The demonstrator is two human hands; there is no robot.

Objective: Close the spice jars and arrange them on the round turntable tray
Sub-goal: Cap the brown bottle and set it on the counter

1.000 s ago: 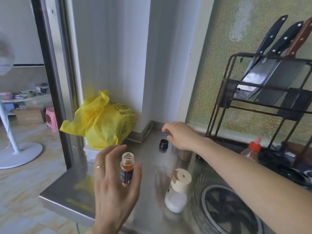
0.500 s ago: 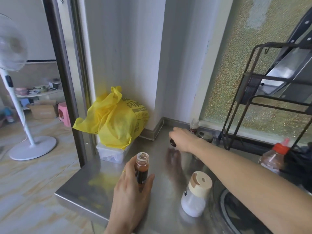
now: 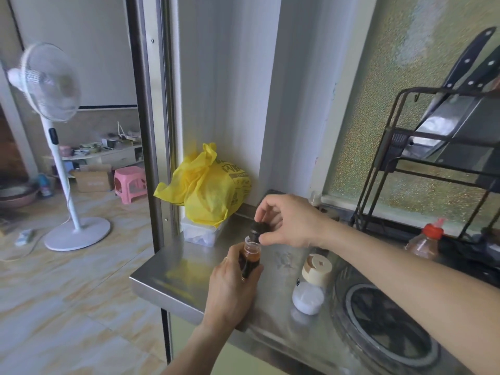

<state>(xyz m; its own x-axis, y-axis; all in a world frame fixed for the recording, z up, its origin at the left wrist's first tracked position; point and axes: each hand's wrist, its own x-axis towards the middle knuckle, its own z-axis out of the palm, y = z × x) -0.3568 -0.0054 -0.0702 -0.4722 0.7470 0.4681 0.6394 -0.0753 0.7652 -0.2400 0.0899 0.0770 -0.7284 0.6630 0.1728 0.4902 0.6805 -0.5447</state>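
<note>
While the left hand [image 3: 230,288] clamps the small clear glass spice jar [image 3: 251,259] upright above the steel counter [image 3: 186,269], the right hand [image 3: 290,221] pinches the black round cap [image 3: 257,230] just over its open mouth; a white beige-lidded shaker [image 3: 311,285] stands nearby.

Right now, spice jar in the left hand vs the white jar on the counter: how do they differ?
The spice jar is narrow, clear, with orange-brown contents; the white jar is squat and holds white powder. The spice jar's mouth is open, with the right hand bringing a black cap to it; the white jar already wears a beige lid. The spice jar is lifted in the left hand; the white jar stands untouched on the steel counter. Both are upright.
</note>
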